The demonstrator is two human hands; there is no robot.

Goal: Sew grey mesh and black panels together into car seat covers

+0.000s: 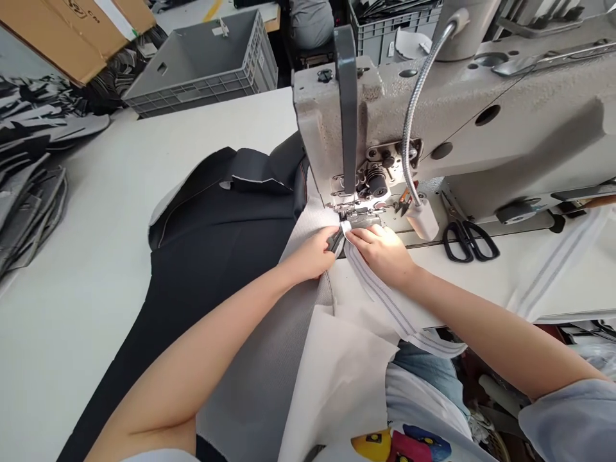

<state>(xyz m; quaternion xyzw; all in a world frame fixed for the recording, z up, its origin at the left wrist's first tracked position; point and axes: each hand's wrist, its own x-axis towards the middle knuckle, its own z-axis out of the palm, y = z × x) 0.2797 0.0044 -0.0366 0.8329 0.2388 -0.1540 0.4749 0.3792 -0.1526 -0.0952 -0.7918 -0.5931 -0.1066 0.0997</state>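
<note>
My left hand point(314, 254) is closed on the edge of a large black and grey fabric piece point(226, 256), just in front of the sewing machine's point(353, 212) presser foot area. The piece spreads leftward over the table, its ribbed grey side folded up near my wrist. With its fingers pressed together, my right hand point(382, 253) pinches a white strip with dark lines point(385, 295) beside the needle area. That strip hangs from my fingers toward my lap. A white sheet point(341, 359) drapes below my hands. The needle tip itself is hard to make out.
Black-handled scissors point(466, 239) lie right of my right hand, by the machine bed. A lamp on a flexible neck point(409, 109) hangs close above. Grey crates point(206, 64) and stacked dark pieces point(33, 186) stand at the back and left. A seated person point(312, 24) is behind.
</note>
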